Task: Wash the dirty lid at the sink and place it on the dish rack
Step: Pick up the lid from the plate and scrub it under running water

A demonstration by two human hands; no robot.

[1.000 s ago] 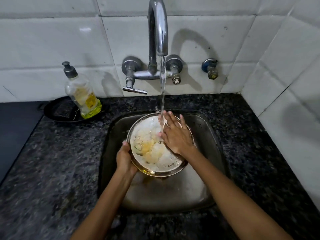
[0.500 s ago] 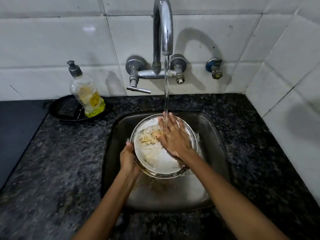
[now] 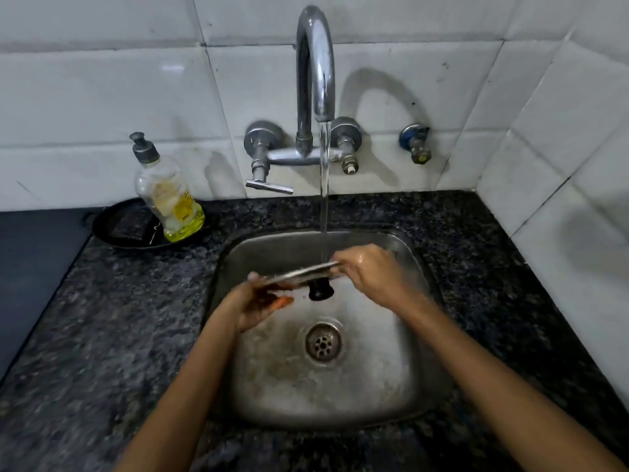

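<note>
Both hands hold the steel lid (image 3: 299, 274) nearly edge-on above the sink (image 3: 422, 267), its black knob (image 3: 320, 290) pointing down toward the basin. The left hand (image 3: 253, 306) grips the lid's lower left rim, fingers curled under it and thumb on top. The right hand (image 3: 371, 272) pinches the higher right rim, fingers closed over the edge. Water falls from the curved tap (image 3: 315, 63) and strikes the lid close to the right hand's fingertips. The lid is blurred, so its surface cannot be read. Below it the drain (image 3: 322, 342) lies open in the stained basin. At the table's back edge, left of the sink, a soap bottle (image 3: 166, 195) with yellow liquid stands on a dark round pan (image 3: 119, 226) against the white tiled wall (image 3: 102, 97).
</note>
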